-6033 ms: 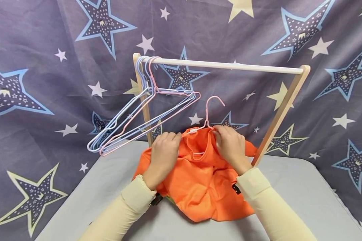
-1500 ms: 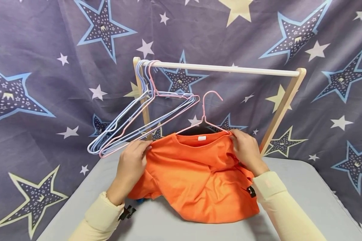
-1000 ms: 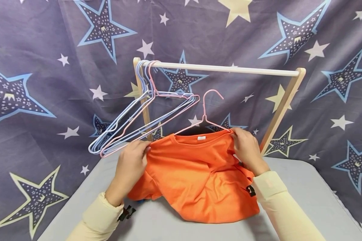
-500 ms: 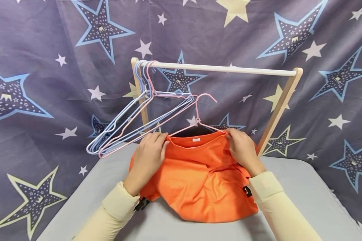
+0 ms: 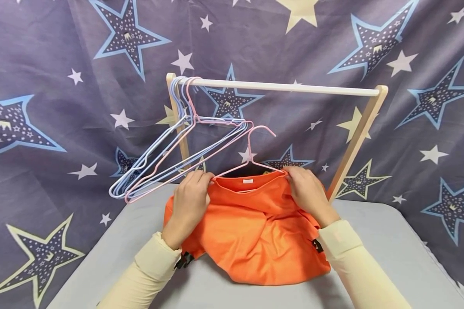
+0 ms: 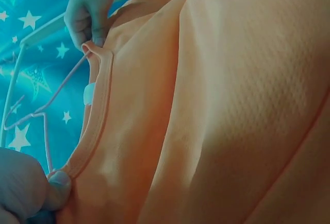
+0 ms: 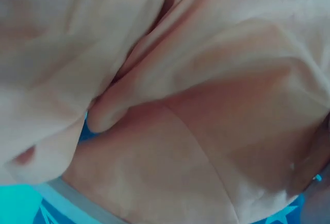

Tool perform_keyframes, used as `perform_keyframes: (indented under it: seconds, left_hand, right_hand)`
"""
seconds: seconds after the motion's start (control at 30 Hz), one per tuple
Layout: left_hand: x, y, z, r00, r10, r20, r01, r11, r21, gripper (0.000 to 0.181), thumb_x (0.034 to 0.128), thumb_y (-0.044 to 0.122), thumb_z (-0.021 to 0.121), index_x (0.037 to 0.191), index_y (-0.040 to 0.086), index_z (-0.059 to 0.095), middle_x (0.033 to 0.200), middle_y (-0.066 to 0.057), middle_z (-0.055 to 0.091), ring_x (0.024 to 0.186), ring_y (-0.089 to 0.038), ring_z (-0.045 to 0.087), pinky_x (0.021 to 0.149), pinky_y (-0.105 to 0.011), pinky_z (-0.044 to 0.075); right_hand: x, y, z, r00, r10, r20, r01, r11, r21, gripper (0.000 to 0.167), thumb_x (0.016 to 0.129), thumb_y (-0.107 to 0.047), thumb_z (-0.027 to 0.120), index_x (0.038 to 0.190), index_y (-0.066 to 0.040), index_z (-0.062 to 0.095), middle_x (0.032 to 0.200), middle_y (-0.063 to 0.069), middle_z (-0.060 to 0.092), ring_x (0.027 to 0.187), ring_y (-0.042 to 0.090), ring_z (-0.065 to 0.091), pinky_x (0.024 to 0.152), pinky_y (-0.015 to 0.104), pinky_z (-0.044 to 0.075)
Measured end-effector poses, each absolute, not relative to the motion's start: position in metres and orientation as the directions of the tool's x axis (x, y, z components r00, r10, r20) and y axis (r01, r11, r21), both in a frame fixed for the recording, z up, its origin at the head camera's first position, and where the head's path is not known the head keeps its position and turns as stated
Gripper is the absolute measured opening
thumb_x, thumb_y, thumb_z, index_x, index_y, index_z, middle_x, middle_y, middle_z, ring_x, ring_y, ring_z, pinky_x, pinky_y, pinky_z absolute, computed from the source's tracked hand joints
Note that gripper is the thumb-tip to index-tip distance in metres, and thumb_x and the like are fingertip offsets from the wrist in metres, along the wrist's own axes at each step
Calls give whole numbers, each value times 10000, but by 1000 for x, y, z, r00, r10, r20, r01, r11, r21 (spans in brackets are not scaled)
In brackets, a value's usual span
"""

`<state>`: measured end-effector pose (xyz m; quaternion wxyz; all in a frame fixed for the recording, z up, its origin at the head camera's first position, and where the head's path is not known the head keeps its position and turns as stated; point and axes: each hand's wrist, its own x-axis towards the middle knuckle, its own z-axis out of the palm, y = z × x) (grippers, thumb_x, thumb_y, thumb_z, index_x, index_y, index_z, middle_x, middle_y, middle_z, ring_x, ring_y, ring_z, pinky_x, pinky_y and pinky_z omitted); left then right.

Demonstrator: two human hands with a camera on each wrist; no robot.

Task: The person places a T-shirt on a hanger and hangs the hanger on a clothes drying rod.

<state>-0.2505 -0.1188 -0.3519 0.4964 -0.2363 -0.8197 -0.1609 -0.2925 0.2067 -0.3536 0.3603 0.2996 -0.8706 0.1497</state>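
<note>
An orange T-shirt (image 5: 251,240) hangs bunched between both hands, its lower part resting on the grey surface. My left hand (image 5: 190,201) pinches the left end of the neckline; in the left wrist view its thumb (image 6: 59,180) presses on the collar band. My right hand (image 5: 309,191) grips the collar's other end. A pink wire hanger (image 5: 250,148) rises out of the neck opening, its hook free and pointing right; the lower part is hidden inside the shirt. A white label (image 5: 248,181) shows inside the collar. Orange cloth (image 7: 154,172) fills most of the right wrist view.
Behind the shirt stands a rack with a white rail (image 5: 278,86) and wooden posts (image 5: 357,141). Several blue, white and pink hangers (image 5: 154,163) hang at the rail's left end, near my left hand. A star-patterned curtain (image 5: 81,128) backs the grey padded surface (image 5: 375,257).
From the shoulder, my left hand has moved inward to the neckline. Earlier the hands were closer together and the collar narrower. The pink hanger has sunk lower and shifted slightly left.
</note>
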Motion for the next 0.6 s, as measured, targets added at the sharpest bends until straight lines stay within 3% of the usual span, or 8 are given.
perform_keyframes:
  seconds: [0.17,0.37,0.6]
  left_hand:
    - [-249,-118,-352,-386,194,902,541,840,51,62,882,-6,742,935,11,714,848,-92,658,768,-314,628,609,-453,542]
    - [-249,-119,-352,-372,179,911,534,844,53,44,889,6,741,922,20,717,827,-79,651,740,-304,626,556,-444,527]
    - [-250,-122,-352,-387,161,908,520,851,71,57,878,-8,748,913,19,712,837,-86,664,735,-308,628,567,-449,536]
  right_hand:
    - [-295,212,-354,-568,-456,685,-645,764,-27,244,989,-38,629,1225,24,623,1111,181,689,1078,373,634,964,520,491]
    - [-297,219,-355,-578,-497,647,-668,744,-26,168,990,-60,646,1141,11,626,1036,147,679,1016,353,632,954,490,501]
    - [-293,231,-352,-642,-458,615,-649,752,-117,264,976,-172,687,1187,-28,619,1115,144,658,1078,335,606,961,513,495]
